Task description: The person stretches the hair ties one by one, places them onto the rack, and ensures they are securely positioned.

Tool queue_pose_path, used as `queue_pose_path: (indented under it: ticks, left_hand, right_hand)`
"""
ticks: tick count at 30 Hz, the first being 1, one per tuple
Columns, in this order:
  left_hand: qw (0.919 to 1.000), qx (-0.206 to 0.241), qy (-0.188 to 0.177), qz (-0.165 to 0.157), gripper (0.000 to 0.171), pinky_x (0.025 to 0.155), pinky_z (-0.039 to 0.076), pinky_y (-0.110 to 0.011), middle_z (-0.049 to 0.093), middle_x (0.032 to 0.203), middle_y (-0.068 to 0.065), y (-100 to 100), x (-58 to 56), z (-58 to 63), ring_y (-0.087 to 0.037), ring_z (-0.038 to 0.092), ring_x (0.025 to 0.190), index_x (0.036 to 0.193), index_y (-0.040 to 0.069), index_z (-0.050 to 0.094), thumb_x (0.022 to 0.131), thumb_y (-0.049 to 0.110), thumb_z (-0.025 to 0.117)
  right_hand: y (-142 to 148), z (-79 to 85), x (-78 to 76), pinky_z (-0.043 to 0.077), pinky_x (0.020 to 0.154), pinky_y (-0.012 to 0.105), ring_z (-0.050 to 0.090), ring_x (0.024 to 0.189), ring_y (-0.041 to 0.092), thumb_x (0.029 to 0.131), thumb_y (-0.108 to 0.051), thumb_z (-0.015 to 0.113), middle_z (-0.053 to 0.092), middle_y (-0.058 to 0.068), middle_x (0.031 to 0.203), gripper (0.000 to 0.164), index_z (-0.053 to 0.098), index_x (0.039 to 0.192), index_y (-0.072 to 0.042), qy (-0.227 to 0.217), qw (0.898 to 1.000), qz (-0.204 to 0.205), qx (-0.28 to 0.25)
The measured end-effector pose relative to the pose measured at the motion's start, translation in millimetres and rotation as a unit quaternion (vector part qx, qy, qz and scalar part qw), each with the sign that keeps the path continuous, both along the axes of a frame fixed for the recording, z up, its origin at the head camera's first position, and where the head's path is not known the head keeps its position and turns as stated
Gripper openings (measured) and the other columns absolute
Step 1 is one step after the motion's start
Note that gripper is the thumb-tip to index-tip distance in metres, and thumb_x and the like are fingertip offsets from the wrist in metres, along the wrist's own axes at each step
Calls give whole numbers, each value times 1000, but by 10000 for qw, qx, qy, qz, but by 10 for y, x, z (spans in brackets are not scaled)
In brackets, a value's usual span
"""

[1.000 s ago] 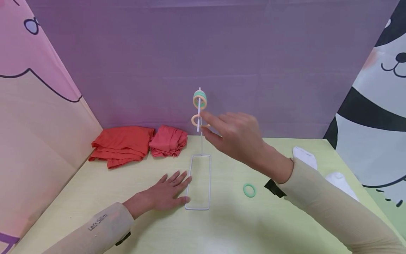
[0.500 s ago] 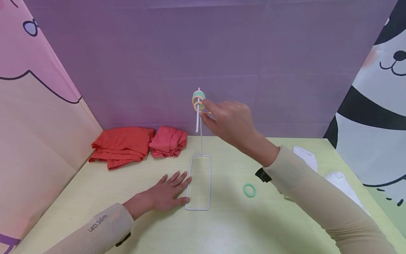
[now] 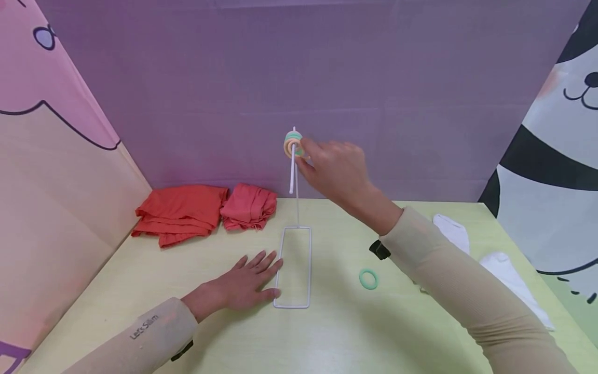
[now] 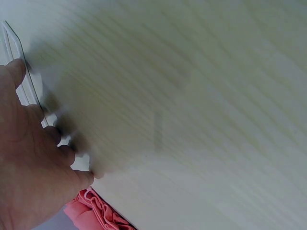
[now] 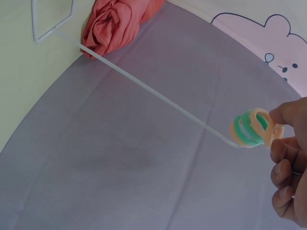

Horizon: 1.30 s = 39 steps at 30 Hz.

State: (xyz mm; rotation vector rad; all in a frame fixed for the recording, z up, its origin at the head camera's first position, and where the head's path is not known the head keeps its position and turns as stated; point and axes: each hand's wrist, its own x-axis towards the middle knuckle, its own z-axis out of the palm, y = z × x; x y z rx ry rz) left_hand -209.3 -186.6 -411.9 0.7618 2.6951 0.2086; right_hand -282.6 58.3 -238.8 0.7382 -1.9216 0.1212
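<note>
A white wire stand (image 3: 309,267) rises from a rectangular base on the table to an upper rod (image 3: 292,174) that points toward me. Several green and peach rings (image 5: 243,128) hang together on that rod. My right hand (image 3: 338,169) pinches a peach ring (image 5: 275,134) between thumb and index finger; the ring is around the rod, close against the others. Its far side is partly hidden by the fingers. My left hand (image 3: 249,285) lies flat with spread fingers, its fingertips and thumb at the left side of the stand's base. A green ring (image 3: 368,279) lies on the table right of the base.
Two folded red cloths, a larger one (image 3: 182,213) and a smaller one (image 3: 248,206), lie at the back left of the table. White cloth items (image 3: 451,232) lie at the right, partly behind the right sleeve. A purple backdrop (image 3: 374,93) hangs behind.
My right hand has moved up and away along the rod, carrying the peach ring from near the rod's front end to the other rings. My left hand has stayed in place.
</note>
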Motion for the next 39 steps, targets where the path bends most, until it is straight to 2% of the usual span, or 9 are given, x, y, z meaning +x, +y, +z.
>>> queue_pose_path:
  ticks: [11, 13, 16, 19, 23, 27, 31, 33, 39]
  left_hand:
    - [10000, 41, 28, -48, 78, 123, 8, -63, 8, 171, -4, 6, -23, -16, -32, 3, 158, 162, 22, 17, 100, 64, 41]
    - [10000, 39, 51, -40, 78, 123, 8, -63, 8, 171, -4, 8, -24, -28, -32, 3, 158, 162, 22, 17, 100, 63, 42]
    - [10000, 40, 65, -30, 78, 123, 8, -63, 8, 171, -4, 15, -22, -30, -32, 4, 158, 162, 22, 17, 100, 63, 42]
    - [10000, -3, 75, -28, 78, 123, 9, -63, 9, 171, -4, 23, -14, -4, -32, 4, 158, 162, 22, 17, 100, 63, 41]
    - [10000, 9, 55, -60, 78, 122, 9, -65, 10, 170, -7, 25, -6, 33, -35, 6, 157, 162, 19, 18, 101, 62, 41]
    - [9999, 37, 62, -71, 78, 122, 9, -65, 10, 170, -8, 21, -8, 34, -36, 6, 157, 162, 19, 19, 101, 61, 42]
    - [10000, 22, 54, -39, 78, 122, 9, -65, 10, 170, -7, 7, -10, 14, -35, 5, 158, 162, 20, 19, 100, 62, 42]
    - [10000, -17, 44, -18, 78, 123, 9, -64, 10, 171, -5, 3, -13, -3, -34, 4, 158, 162, 21, 18, 100, 63, 42]
    - [10000, -26, 42, -7, 79, 123, 9, -63, 9, 171, -4, 12, -17, -18, -33, 4, 158, 162, 22, 18, 100, 65, 40]
  right_hand:
    - [97, -36, 50, 31, 40, 34, 44, 43, 21, 90, -33, 70, 47, 1, 50, 24, 68, 103, -13, -276, 9995, -149, 55]
    - [166, -60, 109, 32, 39, 35, 46, 44, 23, 90, -34, 69, 48, 2, 51, 25, 67, 104, -14, -543, 9983, -138, 163]
    - [324, -123, 245, 35, 39, 37, 50, 47, 24, 90, -38, 70, 50, 0, 51, 34, 67, 116, -17, -1371, 9896, -110, 417]
    - [522, -237, 393, 37, 41, 36, 55, 53, 18, 91, -42, 69, 54, -5, 53, 35, 67, 118, -20, -2582, 9636, -118, 677]
    - [817, -469, 559, 35, 44, 30, 52, 54, 10, 93, -44, 67, 57, -10, 58, 44, 65, 129, -19, -4207, 9012, -302, 1000]
    - [1100, -774, 687, 33, 44, 27, 46, 50, 6, 92, -43, 68, 54, -11, 57, 53, 61, 137, -16, -5111, 8494, -490, 1225]
    - [1282, -1089, 773, 33, 45, 27, 47, 50, 6, 89, -47, 70, 52, -11, 54, 58, 61, 137, -16, -5497, 8229, -635, 1290]
    - [1336, -1221, 800, 33, 45, 28, 47, 50, 7, 87, -49, 71, 50, -10, 52, 61, 61, 138, -17, -5579, 8166, -732, 1283]
    - [1386, -1467, 818, 36, 46, 30, 48, 54, 11, 83, -52, 75, 48, -7, 52, 63, 64, 135, -19, -5559, 8161, -979, 1242]
